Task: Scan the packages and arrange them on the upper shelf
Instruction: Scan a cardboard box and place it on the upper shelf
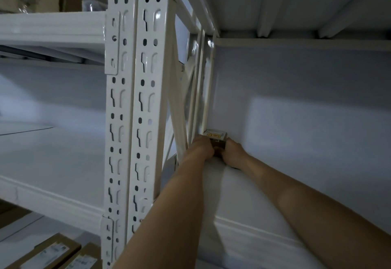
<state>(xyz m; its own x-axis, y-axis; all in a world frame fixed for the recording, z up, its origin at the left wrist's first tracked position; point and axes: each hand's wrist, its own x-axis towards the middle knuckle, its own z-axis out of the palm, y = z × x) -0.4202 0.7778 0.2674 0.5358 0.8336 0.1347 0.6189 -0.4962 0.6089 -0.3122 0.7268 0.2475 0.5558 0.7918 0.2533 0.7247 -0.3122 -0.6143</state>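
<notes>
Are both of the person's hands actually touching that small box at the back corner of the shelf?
Touching. The head view shows the left hand and the right hand gripping the small box from either side, with no gap visible.

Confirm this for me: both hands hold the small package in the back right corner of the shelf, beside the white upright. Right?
Not quite. The head view shows the left hand and right hand holding the small package in the back left corner of the shelf, beside the white upright.

Dim, bluish light; a pale patch glows on the back wall (296, 120); soft blur, wide-angle bending at edges.
</notes>
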